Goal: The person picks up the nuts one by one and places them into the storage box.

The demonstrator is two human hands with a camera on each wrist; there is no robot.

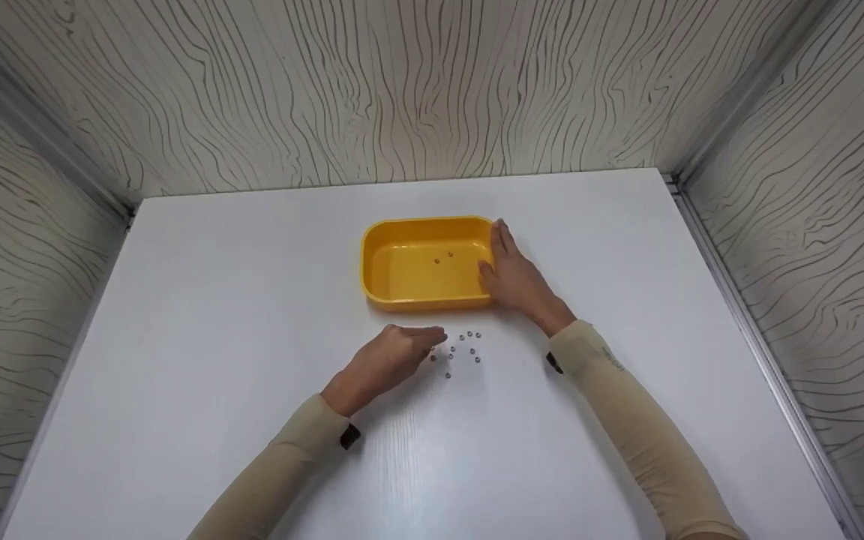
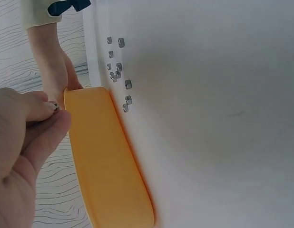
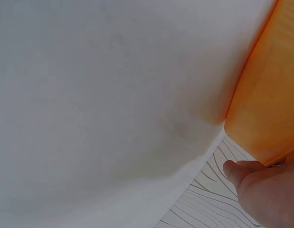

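My left hand [image 1: 389,360] is raised over the table in front of the yellow plastic bin [image 1: 421,283]. In the left wrist view, its thumb and fingertip pinch a small metal nut [image 2: 56,107]. My right hand [image 1: 520,281] grips the bin's right end, thumb over the rim and fingers along the outer wall, also visible in the right wrist view. Two small nuts [image 1: 437,262] lie on the bin floor. Several more loose nuts [image 1: 472,351] are scattered on the tabletop between the bin and me, close to my left fingertips.
The white table [image 1: 214,337] carries the bin near its middle. Wood-grain patterned panels [image 1: 402,90] rise behind it and on both sides. A metal rail [image 1: 747,322] runs along the right edge.
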